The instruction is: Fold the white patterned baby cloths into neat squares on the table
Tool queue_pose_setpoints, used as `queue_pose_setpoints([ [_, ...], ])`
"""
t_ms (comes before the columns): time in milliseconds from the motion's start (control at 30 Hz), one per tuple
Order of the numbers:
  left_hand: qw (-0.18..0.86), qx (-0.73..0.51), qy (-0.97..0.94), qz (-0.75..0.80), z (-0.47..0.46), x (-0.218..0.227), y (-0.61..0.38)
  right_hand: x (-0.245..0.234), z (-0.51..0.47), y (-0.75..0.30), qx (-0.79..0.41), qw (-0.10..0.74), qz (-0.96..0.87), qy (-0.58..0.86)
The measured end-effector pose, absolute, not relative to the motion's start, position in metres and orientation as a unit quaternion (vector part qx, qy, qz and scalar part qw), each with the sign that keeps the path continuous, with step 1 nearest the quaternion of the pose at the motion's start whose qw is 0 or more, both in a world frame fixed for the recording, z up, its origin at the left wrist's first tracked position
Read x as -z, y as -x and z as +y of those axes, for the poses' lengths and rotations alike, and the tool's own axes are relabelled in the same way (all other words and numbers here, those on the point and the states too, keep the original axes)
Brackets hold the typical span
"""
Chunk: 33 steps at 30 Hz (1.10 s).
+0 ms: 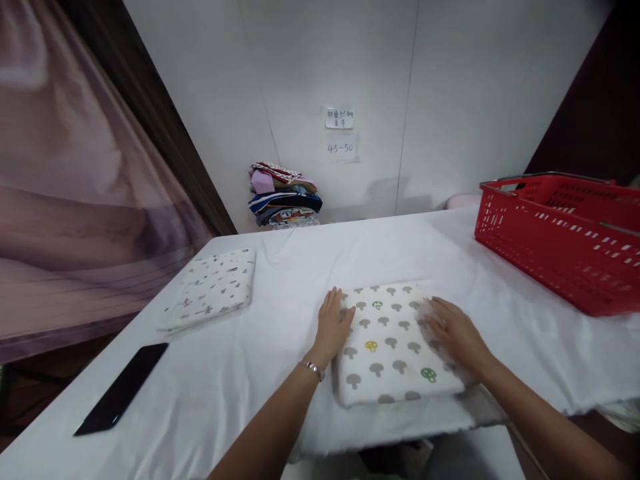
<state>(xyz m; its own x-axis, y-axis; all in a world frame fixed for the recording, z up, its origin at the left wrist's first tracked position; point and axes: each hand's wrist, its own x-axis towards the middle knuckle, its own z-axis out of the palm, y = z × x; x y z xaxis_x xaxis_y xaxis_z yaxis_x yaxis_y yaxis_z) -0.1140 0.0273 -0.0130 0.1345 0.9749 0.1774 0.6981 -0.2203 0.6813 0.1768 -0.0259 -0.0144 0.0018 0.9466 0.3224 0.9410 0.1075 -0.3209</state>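
A folded white cloth with grey, green and yellow mushroom prints (pixel 383 343) lies flat near the table's front edge. Against its left edge rests my left hand (pixel 332 327), fingers stretched out and thumb over the cloth's margin, a metal band on the wrist. My right hand (pixel 457 337) is at the cloth's right edge, slightly blurred, with its fingers extended along the side. Neither hand grips the cloth. Farther left lies another folded white cloth with small dark prints (pixel 217 283).
A black phone-like slab (pixel 123 390) lies at the table's left side. On the right stands a red plastic basket (pixel 555 253). Behind the white-covered table (pixel 300 267) are a stack of folded fabrics (pixel 285 197) and a wall with paper labels (pixel 341 148). A pinkish curtain (pixel 75 187) hangs at left.
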Motion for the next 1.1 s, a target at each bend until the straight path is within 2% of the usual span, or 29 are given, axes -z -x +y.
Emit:
queue_pose_setpoints([
  [100, 0.277, -0.345, -0.673, 0.592, 0.004, 0.02, 0.118, 0.009, -0.03, -0.191, -0.08, 0.258, -0.627, 0.731],
  [233, 0.326, -0.345, -0.633, 0.612, -0.018, 0.026, 0.111, 0.0, -0.028, -0.186, -0.148, 0.227, -0.591, 0.76],
  [400, 0.325, -0.334, -0.631, 0.62, -0.024, 0.027, 0.107, 0.0, -0.019, -0.178, -0.133, 0.207, -0.595, 0.765],
  [633, 0.304, -0.324, -0.647, 0.62, -0.024, 0.026, 0.108, 0.009, -0.018, -0.184, -0.157, 0.23, -0.583, 0.763],
  [900, 0.295, -0.33, -0.65, 0.617, -0.026, 0.027, 0.107, -0.006, 0.004, -0.184, -0.162, 0.188, -0.576, 0.779],
  [1100, 0.292, -0.325, -0.653, 0.618, -0.025, 0.028, 0.108, 0.005, 0.015, -0.178, -0.131, 0.168, -0.595, 0.775],
])
